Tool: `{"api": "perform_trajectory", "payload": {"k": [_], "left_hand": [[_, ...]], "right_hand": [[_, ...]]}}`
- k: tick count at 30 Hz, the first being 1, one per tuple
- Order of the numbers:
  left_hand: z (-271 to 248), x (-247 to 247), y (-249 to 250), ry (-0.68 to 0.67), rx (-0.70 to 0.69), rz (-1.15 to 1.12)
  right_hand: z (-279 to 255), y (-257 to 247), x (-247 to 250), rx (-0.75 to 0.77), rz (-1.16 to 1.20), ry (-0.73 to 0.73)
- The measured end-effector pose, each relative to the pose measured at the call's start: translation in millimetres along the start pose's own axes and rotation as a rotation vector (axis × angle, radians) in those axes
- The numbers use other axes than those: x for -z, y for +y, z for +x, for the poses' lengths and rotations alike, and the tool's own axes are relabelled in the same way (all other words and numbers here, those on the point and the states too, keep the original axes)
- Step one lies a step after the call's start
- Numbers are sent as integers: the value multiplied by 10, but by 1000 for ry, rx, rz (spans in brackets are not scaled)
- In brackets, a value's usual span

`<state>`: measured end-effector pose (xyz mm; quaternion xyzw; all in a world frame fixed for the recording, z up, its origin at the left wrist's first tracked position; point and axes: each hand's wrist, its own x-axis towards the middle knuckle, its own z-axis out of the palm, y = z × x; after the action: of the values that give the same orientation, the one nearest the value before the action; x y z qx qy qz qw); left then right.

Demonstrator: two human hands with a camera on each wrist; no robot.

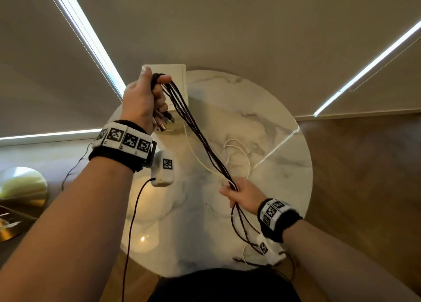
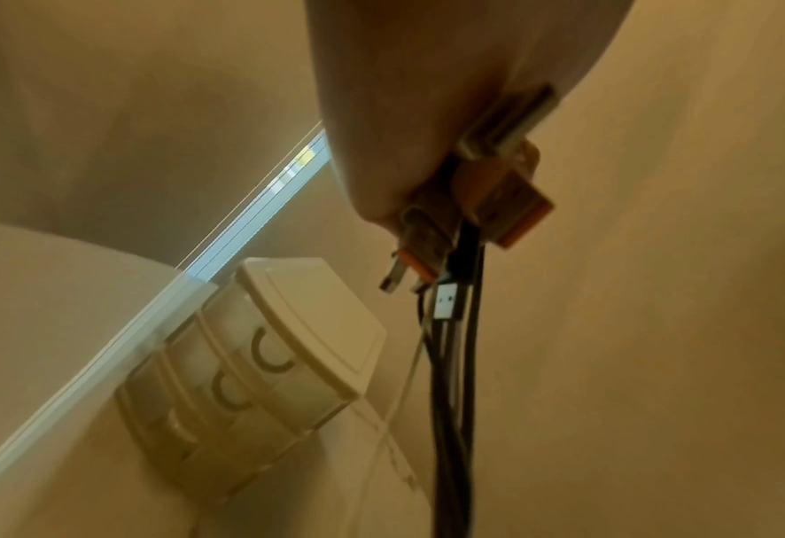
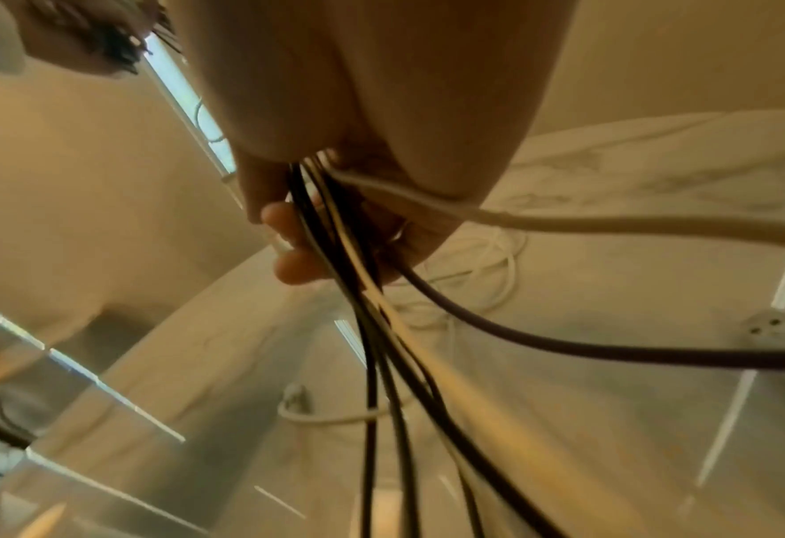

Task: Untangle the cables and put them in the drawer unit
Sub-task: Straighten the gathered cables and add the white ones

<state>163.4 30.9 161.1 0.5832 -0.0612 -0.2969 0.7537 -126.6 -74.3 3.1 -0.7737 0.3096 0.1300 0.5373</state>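
My left hand (image 1: 149, 96) is raised above the table and grips one end of a bundle of dark cables (image 1: 198, 131). Their plugs (image 1: 163, 120) stick out below the fist, and the orange-tipped plugs (image 2: 496, 204) show close up in the left wrist view. The bundle runs down and right to my right hand (image 1: 239, 193), which grips it lower down together with a thin white cable (image 3: 565, 222). The dark cables (image 3: 381, 345) trail loose below that hand. The cream drawer unit (image 1: 169, 83) stands at the table's far edge behind my left hand; its stacked drawers (image 2: 262, 364) are closed.
A round white marble table (image 1: 284, 165) lies under both hands. A loose white cable (image 1: 237, 151) is coiled on it near the middle. A brown floor (image 1: 364, 176) lies to the right, and a round brass object (image 1: 20, 188) sits at the far left.
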Motion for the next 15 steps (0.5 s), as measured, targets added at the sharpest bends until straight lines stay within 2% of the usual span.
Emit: {"api": "perform_trajectory", "payload": {"k": [4, 9, 15], "left_hand": [[24, -25, -176, 74, 12, -26], [71, -20, -79, 114, -47, -24], [39, -66, 100, 118, -131, 28]], "right_hand": [[-133, 265, -131, -110, -154, -22], [-171, 445, -142, -244, -395, -118], [332, 58, 216, -165, -510, 40]]}}
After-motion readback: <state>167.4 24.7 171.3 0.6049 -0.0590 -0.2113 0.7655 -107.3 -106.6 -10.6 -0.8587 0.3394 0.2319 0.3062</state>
